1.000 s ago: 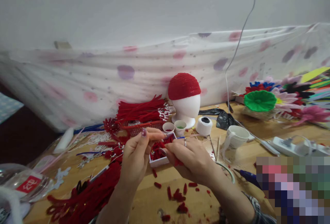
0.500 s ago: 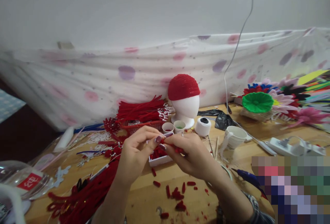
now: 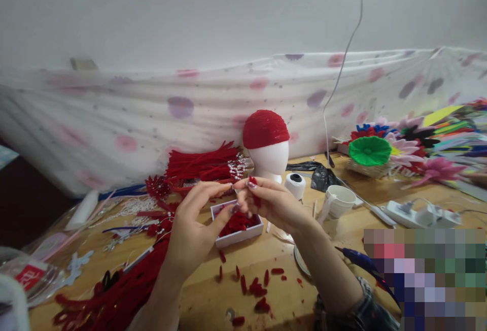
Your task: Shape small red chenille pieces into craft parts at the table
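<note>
Above a white box point(image 3: 239, 237) of small red fuzzy pieces, my right hand point(image 3: 276, 206) pinches a red fuzzy piece point(image 3: 254, 191) between thumb and fingers. My left hand point(image 3: 198, 224) faces it from the left, its thumb and forefinger apart, with nothing visible between them. The fingertips of both hands come close together; whether they touch is hard to tell. On the wooden table point(image 3: 205, 303) in front of the box lie several loose red pieces point(image 3: 257, 288).
A white foam head point(image 3: 268, 156) in a red wrap point(image 3: 265, 129) stands behind my hands. Right of it are a thread spool point(image 3: 295, 186), a white cup point(image 3: 338, 201), a power strip point(image 3: 418, 215) and fuzzy flowers point(image 3: 369, 151). Red stems point(image 3: 201, 166) and red strands point(image 3: 125, 283) lie leftward.
My hands have risen a little and their fingers have drawn apart, showing more of the box. They now cover the two small cups. The view has swung slightly right.
</note>
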A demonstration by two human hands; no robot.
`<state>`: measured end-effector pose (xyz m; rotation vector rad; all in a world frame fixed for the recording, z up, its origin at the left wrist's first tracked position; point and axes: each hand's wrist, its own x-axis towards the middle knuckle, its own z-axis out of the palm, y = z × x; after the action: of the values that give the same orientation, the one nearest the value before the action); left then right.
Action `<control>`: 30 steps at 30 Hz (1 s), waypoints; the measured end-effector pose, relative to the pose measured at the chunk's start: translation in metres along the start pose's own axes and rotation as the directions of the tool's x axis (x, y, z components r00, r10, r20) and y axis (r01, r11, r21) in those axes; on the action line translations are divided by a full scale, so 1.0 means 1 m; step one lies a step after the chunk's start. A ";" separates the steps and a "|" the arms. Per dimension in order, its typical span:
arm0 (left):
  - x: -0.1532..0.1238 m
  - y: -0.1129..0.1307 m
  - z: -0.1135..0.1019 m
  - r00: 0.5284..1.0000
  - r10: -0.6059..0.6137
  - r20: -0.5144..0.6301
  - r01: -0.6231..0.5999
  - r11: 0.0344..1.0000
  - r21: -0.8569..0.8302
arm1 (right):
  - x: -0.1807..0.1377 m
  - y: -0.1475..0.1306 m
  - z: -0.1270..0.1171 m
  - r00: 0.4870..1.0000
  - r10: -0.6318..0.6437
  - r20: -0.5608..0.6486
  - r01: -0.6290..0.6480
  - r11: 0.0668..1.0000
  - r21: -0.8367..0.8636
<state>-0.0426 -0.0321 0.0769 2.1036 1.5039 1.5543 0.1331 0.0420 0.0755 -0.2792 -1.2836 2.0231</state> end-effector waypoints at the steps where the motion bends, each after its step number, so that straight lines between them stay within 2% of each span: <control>1: -0.001 0.002 0.001 0.999 0.033 -0.021 -0.032 0.999 0.031 | 0.002 0.004 0.001 0.999 0.019 0.032 -0.019 1.000 0.006; 6: -0.003 0.005 0.001 0.989 0.066 0.135 -0.094 0.973 0.210 | 0.004 0.018 0.009 0.988 0.093 0.125 -0.093 0.996 -0.003; 9: -0.002 0.002 0.003 0.985 0.062 0.161 -0.098 0.969 0.228 | 0.004 0.021 0.011 0.986 0.094 0.135 -0.096 0.995 0.013; 16: -0.001 -0.001 0.009 0.993 0.047 0.106 -0.063 0.987 0.149 | 0.007 0.022 0.014 0.991 0.097 0.088 -0.097 0.995 -0.008; 20: 0.001 0.000 0.004 0.998 0.063 0.027 -0.064 0.996 0.063 | 0.009 0.021 0.012 0.997 -0.026 -0.076 0.024 0.999 -0.025; 22: 0.001 0.001 0.000 0.997 0.075 -0.026 -0.074 0.997 0.033 | 0.009 0.020 0.010 0.992 -0.037 -0.119 0.031 0.998 -0.055; 26: 0.002 0.002 -0.002 0.992 0.074 -0.099 -0.082 0.993 -0.080 | 0.006 0.019 0.011 0.998 0.063 -0.018 -0.064 0.991 -0.116; 30: 0.003 -0.003 0.003 0.986 0.019 -0.163 -0.067 0.953 -0.294 | 0.001 0.018 0.018 1.000 0.001 0.006 0.000 0.970 -0.244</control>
<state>-0.0427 -0.0272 0.0755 1.8925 1.1785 1.8700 0.1145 0.0259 0.0687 -0.3877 -1.5386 1.8671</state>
